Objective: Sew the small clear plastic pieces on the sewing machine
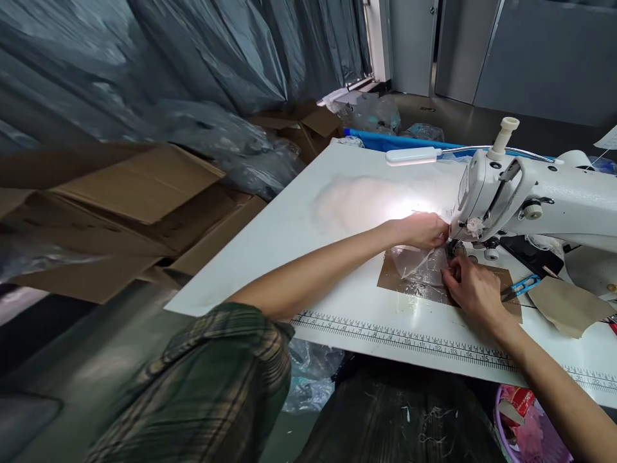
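Observation:
A white sewing machine (530,199) stands on the white table (299,257), with its lamp (412,155) lit. Thin translucent fabric (417,262) lies under the needle area on a brown patch of the tabletop. My left hand (421,230) is closed, pinching the fabric just left of the presser foot. My right hand (470,286) pinches the same fabric from the near side, fingers curled by the needle plate.
Blue thread snips (523,286) and a tan cloth piece (569,305) lie right of my right hand. A ruler strip (409,337) runs along the table's near edge. Cardboard boxes (144,193) and plastic sheeting pile up at left. A pink basket (525,427) sits below right.

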Available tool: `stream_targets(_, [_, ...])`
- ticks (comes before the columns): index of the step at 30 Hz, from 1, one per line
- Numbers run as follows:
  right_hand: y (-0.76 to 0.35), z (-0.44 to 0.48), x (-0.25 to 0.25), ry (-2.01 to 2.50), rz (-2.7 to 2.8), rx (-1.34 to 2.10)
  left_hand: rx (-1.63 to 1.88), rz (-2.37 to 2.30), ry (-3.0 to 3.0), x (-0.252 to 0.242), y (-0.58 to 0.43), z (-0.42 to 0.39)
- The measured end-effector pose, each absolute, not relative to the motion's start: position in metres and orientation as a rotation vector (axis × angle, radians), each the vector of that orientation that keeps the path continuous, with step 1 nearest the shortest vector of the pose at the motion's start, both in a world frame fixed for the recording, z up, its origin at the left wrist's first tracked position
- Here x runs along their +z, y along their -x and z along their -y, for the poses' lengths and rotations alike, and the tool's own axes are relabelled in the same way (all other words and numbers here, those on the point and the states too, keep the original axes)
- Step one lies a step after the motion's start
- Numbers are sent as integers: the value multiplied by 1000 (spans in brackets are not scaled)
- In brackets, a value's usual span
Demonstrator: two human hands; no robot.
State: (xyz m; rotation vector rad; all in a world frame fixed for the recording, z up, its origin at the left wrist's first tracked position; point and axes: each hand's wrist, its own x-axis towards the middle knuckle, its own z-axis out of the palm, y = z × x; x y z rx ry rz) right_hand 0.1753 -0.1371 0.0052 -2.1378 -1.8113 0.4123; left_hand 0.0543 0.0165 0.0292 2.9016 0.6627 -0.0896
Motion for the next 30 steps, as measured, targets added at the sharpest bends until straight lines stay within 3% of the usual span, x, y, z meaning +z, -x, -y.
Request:
stream_targets(3, [-177,139,3,2099,1995,179,51,-682,-3012,19,-64,-26])
stream_targets(7, [-189,138,-5,2074,2039,281,400,-725,-3091,11,-48,-18])
stream_targets(14, [-211,127,-7,1928,2106,479,406,31,-2775,6,-1,21])
stream_targets(22, [-214,129,-5,1867,2132,448,783,116,-3037,-18,-8,30])
stream_targets(30, [-226,128,-4,1719,2174,489,844,-92,-3150,-21,-7,41])
